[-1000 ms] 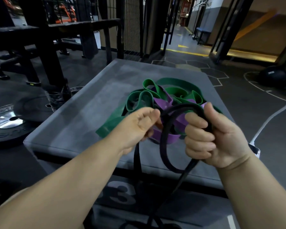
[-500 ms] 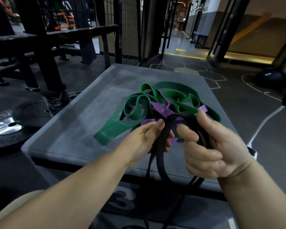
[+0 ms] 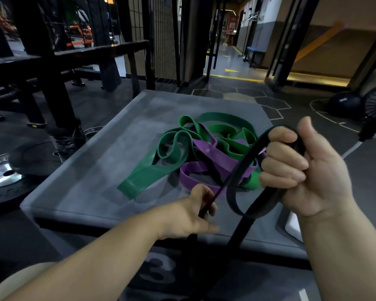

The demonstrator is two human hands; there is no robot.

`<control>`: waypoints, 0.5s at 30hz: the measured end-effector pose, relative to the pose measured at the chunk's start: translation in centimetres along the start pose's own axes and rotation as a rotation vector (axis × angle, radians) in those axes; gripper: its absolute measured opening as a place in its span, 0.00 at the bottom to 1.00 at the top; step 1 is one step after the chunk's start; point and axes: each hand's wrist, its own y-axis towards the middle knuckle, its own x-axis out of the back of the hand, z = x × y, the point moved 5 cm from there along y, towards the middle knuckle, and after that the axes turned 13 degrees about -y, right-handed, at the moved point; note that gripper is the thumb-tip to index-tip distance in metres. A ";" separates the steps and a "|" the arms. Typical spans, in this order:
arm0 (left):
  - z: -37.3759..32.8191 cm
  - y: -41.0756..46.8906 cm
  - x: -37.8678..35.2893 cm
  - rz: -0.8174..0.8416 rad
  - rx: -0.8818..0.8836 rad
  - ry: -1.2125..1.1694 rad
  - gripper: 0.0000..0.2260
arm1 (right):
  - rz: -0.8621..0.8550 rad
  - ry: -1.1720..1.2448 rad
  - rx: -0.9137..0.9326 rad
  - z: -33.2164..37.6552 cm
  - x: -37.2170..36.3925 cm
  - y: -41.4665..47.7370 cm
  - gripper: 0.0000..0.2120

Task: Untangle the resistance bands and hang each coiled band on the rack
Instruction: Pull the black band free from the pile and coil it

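Hands now apart: right hand (image 3: 302, 168) raised, fingers curled round black band (image 3: 243, 162) loops. Left hand (image 3: 193, 211) lower, pinching taut strand. Band likely leaving green-purple tangle (image 3: 204, 146).

Large pale numeral (image 3: 155, 271) "3" printed on the near side face of the grey padded box (image 3: 85, 192), below its top edge. Small white marking on the dark ball (image 3: 343, 105) on the floor far right, too blurred to read. Raised lettering on the weight plate (image 3: 0, 192) far left, illegible.
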 end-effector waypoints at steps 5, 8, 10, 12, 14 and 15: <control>-0.1 -0.3 -0.2 -0.024 0.051 0.011 0.06 | -0.075 -0.003 0.106 0.6 0.4 0.2 0.19; -0.4 -0.4 0.1 -0.155 0.010 -0.017 0.03 | -0.292 -0.151 0.245 1.3 1.0 -0.1 0.12; -0.3 -0.6 0.5 -0.206 0.018 0.018 0.04 | -0.370 -0.187 0.319 1.7 1.1 -0.4 0.09; 0.0 -0.7 0.9 -0.190 0.062 0.036 0.04 | -0.397 -0.184 0.347 1.8 1.0 -0.5 0.05; 0.3 -0.9 0.8 -0.140 0.107 0.037 0.05 | -0.442 -0.234 0.357 1.7 1.0 -0.5 0.03; 0.4 -0.9 0.7 -0.131 0.111 0.018 0.06 | -0.479 -0.285 0.363 1.6 0.9 -0.5 0.02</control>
